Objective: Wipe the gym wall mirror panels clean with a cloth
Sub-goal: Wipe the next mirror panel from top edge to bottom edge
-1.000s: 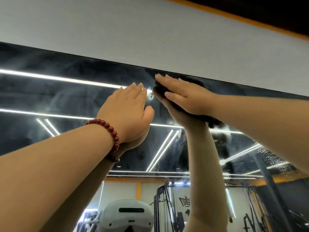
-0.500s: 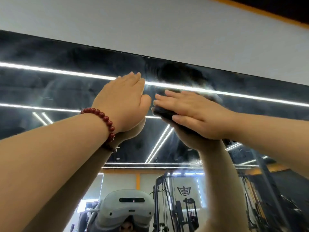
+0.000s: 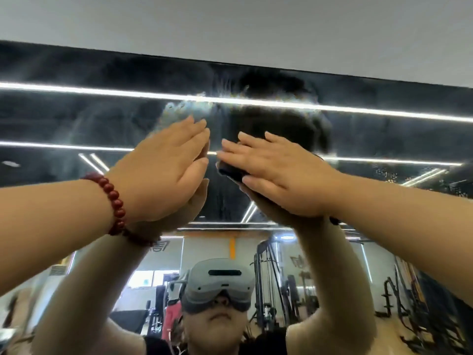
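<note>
The wall mirror (image 3: 76, 119) fills the middle of the head view, its top edge just under a pale wall. My right hand (image 3: 276, 172) lies flat with straight fingers on a dark cloth (image 3: 230, 171), pressing it against the glass; only the cloth's left edge shows under the fingers. My left hand (image 3: 166, 170), with a red bead bracelet at the wrist, rests flat on the mirror just left of the cloth. A dark wiped patch with wet streaks sits on the glass above my hands.
The pale wall (image 3: 256, 24) runs above the mirror's top edge. The glass reflects ceiling light strips, gym machines, and a person wearing a grey headset (image 3: 217, 283) with both arms raised.
My right hand has slid the cloth downward from the mirror's top edge, leaving a dark wiped patch above. My left hand stayed flat on the glass. The view has tilted lower.
</note>
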A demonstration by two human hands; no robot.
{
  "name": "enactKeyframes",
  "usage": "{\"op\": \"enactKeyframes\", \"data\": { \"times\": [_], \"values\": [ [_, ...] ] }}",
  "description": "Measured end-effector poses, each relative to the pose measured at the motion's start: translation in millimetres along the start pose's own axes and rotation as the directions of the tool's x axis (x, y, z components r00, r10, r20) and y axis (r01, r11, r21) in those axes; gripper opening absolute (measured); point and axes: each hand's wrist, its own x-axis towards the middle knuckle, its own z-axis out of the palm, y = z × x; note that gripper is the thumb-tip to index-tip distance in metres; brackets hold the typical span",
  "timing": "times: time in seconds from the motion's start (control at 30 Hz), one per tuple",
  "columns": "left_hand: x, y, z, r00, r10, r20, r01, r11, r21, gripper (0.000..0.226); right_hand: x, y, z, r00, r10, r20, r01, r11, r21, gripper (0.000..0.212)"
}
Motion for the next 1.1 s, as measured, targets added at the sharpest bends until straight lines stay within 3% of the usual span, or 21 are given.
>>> {"op": "enactKeyframes", "data": {
  "times": [0.17, 0.27, 0.33, 0.4, 0.57, 0.7, 0.77, 0.87, 0.97, 1.03, 1.1],
  "values": [
    [-21, 16, 12, 0.997, 0.064, 0.045, -0.063, 0.998, -0.022, 0.085, -44, -18, 10, 0.989, -0.133, 0.065, 0.134, 0.991, -0.020, 0.054],
    [-21, 23, 20, 0.999, 0.035, 0.006, -0.035, 0.999, 0.022, 0.082, -7, 9, -2, 0.995, 0.100, 0.005, -0.100, 0.994, 0.045, 0.052],
    [-22, 25, 23, 0.999, 0.029, -0.014, -0.029, 0.998, 0.052, 0.079, 20, 29, -11, 0.957, 0.288, -0.043, -0.283, 0.955, 0.087, 0.052],
    [-25, 27, 24, 1.000, 0.009, -0.027, -0.008, 0.999, 0.045, 0.078, 31, 32, -10, 0.945, 0.318, -0.078, -0.314, 0.947, 0.060, 0.052],
    [-28, 30, 21, 0.996, 0.015, -0.084, -0.012, 0.999, 0.041, 0.070, -22, -12, 8, 1.000, -0.002, 0.000, 0.002, 1.000, -0.010, 0.057],
    [-32, 34, 19, 0.992, 0.058, -0.116, -0.051, 0.997, 0.062, 0.060, -71, -28, 23, 0.976, -0.208, 0.059, 0.211, 0.977, -0.040, 0.051],
    [-32, 38, 18, 0.993, 0.071, -0.096, -0.064, 0.995, 0.074, 0.058, -67, -22, 19, 0.967, -0.235, 0.102, 0.235, 0.972, 0.009, 0.051],
    [-33, 37, 16, 0.997, 0.066, -0.046, -0.061, 0.993, 0.099, 0.062, -33, 0, 3, 0.999, -0.014, 0.028, 0.012, 0.999, 0.049, 0.052],
    [-45, 38, 18, 1.000, 0.021, -0.016, -0.020, 0.997, 0.077, 0.070, -1, 20, -8, 0.948, 0.312, -0.057, -0.307, 0.948, 0.085, 0.052],
    [-59, 38, 21, 1.000, -0.003, -0.020, 0.004, 0.999, 0.043, 0.072, 3, 10, -3, 0.951, 0.302, -0.067, -0.298, 0.953, 0.061, 0.052],
    [-71, 37, 23, 0.999, 0.014, -0.028, -0.013, 0.999, 0.039, 0.071, -16, -16, 6, 0.991, 0.124, -0.049, -0.123, 0.992, 0.031, 0.052]
  ]
}}
